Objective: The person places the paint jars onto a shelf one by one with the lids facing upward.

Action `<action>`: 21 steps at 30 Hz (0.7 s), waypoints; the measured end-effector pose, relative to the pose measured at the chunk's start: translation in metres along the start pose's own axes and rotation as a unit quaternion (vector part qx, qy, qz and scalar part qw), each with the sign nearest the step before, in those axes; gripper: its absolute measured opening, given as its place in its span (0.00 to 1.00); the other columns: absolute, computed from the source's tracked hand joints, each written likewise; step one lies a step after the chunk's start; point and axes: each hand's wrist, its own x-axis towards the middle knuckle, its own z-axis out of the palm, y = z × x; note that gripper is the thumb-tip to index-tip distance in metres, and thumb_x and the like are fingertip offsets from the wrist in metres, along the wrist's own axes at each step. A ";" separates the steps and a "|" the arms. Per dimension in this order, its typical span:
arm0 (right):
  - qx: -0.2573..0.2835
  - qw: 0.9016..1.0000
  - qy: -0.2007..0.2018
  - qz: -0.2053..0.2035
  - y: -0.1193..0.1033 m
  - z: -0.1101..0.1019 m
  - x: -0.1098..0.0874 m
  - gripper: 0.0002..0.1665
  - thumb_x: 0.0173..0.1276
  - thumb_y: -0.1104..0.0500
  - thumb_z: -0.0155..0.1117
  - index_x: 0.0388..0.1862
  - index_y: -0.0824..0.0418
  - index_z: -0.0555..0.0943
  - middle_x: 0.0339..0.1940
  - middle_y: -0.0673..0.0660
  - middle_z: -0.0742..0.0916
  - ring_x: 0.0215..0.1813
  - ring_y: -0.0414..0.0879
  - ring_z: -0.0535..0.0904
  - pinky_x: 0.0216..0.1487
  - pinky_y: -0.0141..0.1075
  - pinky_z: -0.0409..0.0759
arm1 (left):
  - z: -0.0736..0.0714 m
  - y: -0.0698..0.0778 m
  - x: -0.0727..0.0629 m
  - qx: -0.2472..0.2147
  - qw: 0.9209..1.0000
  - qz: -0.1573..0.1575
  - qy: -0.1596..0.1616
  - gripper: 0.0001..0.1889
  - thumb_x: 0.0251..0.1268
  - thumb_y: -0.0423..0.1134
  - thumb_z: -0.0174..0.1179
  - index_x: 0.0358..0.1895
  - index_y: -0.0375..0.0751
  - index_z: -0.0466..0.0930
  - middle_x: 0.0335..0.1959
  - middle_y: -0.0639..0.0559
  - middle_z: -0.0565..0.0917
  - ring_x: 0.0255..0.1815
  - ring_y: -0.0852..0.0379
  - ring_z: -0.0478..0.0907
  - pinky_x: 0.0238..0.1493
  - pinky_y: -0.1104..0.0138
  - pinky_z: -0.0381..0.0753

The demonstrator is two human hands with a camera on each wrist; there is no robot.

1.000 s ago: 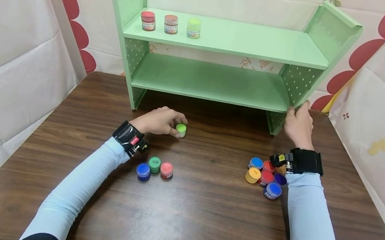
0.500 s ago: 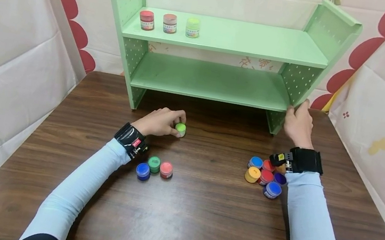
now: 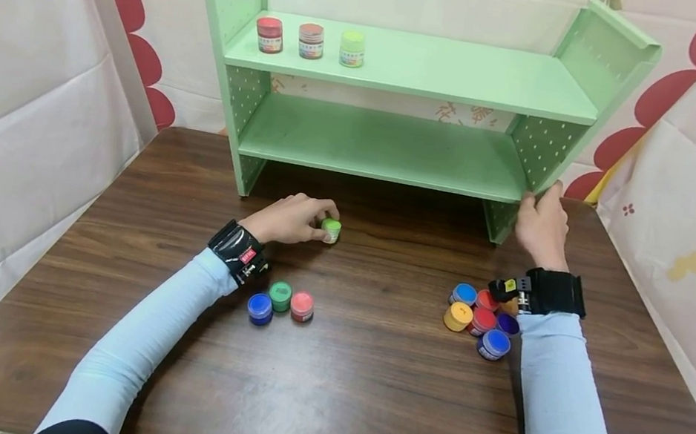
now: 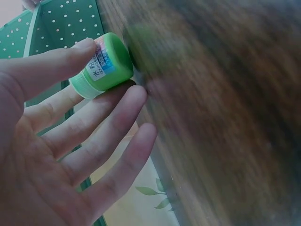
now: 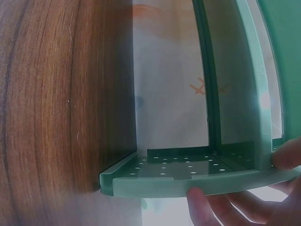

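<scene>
My left hand point(image 3: 293, 219) pinches a small light-green paint jar point(image 3: 331, 231) between thumb and fingers, low over the table in front of the shelf. In the left wrist view the jar point(image 4: 106, 66) is tilted, its label facing the thumb, while the other fingers spread below it. My right hand point(image 3: 544, 227) grips the lower right side panel of the green two-tier shelf point(image 3: 385, 146). In the right wrist view, fingers point(image 5: 200, 207) curl round the edge of that panel point(image 5: 155, 186), the thumb on the inner side.
On the upper tier stand a red jar point(image 3: 270, 36), a brownish-pink jar point(image 3: 311, 42) and a light-green jar point(image 3: 352, 49). Blue point(image 3: 260, 309), green point(image 3: 280, 297) and pink point(image 3: 302, 307) jars stand near my left forearm. Several jars, including a yellow one point(image 3: 457, 317), cluster beside my right wrist.
The light-green jar in my left hand has shifted very slightly right and up in the head view. My right hand keeps its hold on the shelf panel.
</scene>
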 end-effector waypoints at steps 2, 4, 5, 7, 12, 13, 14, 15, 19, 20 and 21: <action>0.000 1.000 0.001 0.001 0.000 0.000 -0.001 0.37 0.83 0.46 0.30 0.80 0.67 0.48 0.71 0.79 0.70 0.67 0.74 0.68 0.66 0.69 0.59 | 0.000 0.000 0.000 -0.001 1.000 0.003 -0.002 0.19 0.71 0.43 0.67 0.61 0.44 0.79 0.48 0.49 0.89 0.45 0.55 0.83 0.48 0.59 0.79; -0.001 1.000 0.002 0.001 0.000 0.000 -0.001 0.37 0.83 0.46 0.30 0.80 0.67 0.48 0.71 0.79 0.70 0.69 0.74 0.68 0.66 0.70 0.59 | 0.000 0.000 0.000 -0.002 1.000 0.005 -0.003 0.18 0.71 0.43 0.67 0.60 0.44 0.79 0.47 0.49 0.89 0.45 0.55 0.83 0.49 0.59 0.80; -0.001 1.000 0.003 0.000 0.000 0.000 -0.001 0.37 0.83 0.46 0.30 0.80 0.67 0.49 0.72 0.79 0.70 0.69 0.75 0.67 0.67 0.70 0.59 | 0.000 0.000 0.000 -0.002 1.000 0.007 -0.003 0.18 0.70 0.42 0.68 0.60 0.44 0.78 0.47 0.49 0.89 0.45 0.55 0.84 0.49 0.59 0.80; -0.001 1.000 0.005 0.000 0.001 0.000 -0.001 0.36 0.83 0.46 0.31 0.80 0.67 0.49 0.72 0.79 0.70 0.70 0.75 0.67 0.67 0.71 0.59 | 0.000 0.000 0.000 -0.002 1.000 0.009 -0.001 0.18 0.70 0.42 0.68 0.59 0.45 0.79 0.46 0.50 0.89 0.45 0.55 0.85 0.49 0.59 0.82; -0.003 1.000 0.008 0.000 0.002 0.001 0.000 0.36 0.83 0.46 0.31 0.79 0.67 0.50 0.73 0.78 0.70 0.72 0.76 0.66 0.68 0.71 0.58 | -0.002 0.001 -0.001 -0.001 1.000 0.017 0.021 0.18 0.68 0.43 0.69 0.58 0.46 0.79 0.44 0.51 0.89 0.42 0.57 0.86 0.47 0.60 0.83; -0.003 1.000 0.007 0.000 0.002 0.001 0.001 0.36 0.83 0.46 0.31 0.79 0.67 0.50 0.73 0.78 0.70 0.72 0.76 0.66 0.68 0.71 0.58 | -0.003 0.002 0.000 -0.001 0.999 0.021 0.028 0.18 0.68 0.43 0.69 0.58 0.47 0.79 0.44 0.51 0.89 0.42 0.57 0.86 0.46 0.60 0.84; -0.003 1.000 0.006 0.000 0.002 0.001 0.001 0.36 0.83 0.46 0.31 0.80 0.67 0.50 0.73 0.78 0.70 0.72 0.76 0.66 0.68 0.71 0.58 | -0.004 0.003 -0.001 -0.001 0.999 0.025 0.036 0.18 0.68 0.43 0.69 0.58 0.47 0.79 0.44 0.51 0.89 0.41 0.58 0.86 0.46 0.60 0.84; -0.003 1.000 0.006 0.000 0.002 0.001 0.001 0.36 0.83 0.46 0.31 0.80 0.67 0.50 0.73 0.78 0.70 0.72 0.76 0.66 0.68 0.71 0.59 | -0.005 0.005 -0.001 0.000 0.999 0.028 0.044 0.18 0.69 0.43 0.69 0.58 0.47 0.79 0.44 0.51 0.89 0.41 0.58 0.86 0.45 0.61 0.84; -0.005 1.000 0.003 0.001 0.001 0.000 0.001 0.36 0.83 0.46 0.31 0.79 0.68 0.50 0.71 0.79 0.70 0.70 0.76 0.67 0.67 0.70 0.59 | -0.015 0.012 -0.002 0.004 0.996 0.040 0.078 0.19 0.68 0.44 0.69 0.59 0.49 0.79 0.45 0.53 0.88 0.38 0.61 0.85 0.42 0.63 0.83; -0.004 1.000 0.002 0.001 0.001 0.000 0.001 0.36 0.83 0.46 0.31 0.79 0.68 0.50 0.70 0.79 0.71 0.69 0.76 0.67 0.67 0.70 0.59 | -0.018 0.013 -0.003 0.005 0.995 0.043 0.087 0.19 0.68 0.44 0.69 0.59 0.49 0.79 0.44 0.53 0.88 0.38 0.61 0.85 0.42 0.63 0.83; -0.005 1.000 0.002 0.000 0.001 0.000 0.001 0.36 0.83 0.46 0.31 0.79 0.68 0.50 0.70 0.79 0.71 0.69 0.76 0.67 0.67 0.70 0.59 | -0.022 0.014 -0.003 0.007 0.994 0.045 0.098 0.19 0.68 0.44 0.69 0.59 0.49 0.79 0.44 0.53 0.88 0.37 0.62 0.85 0.41 0.63 0.83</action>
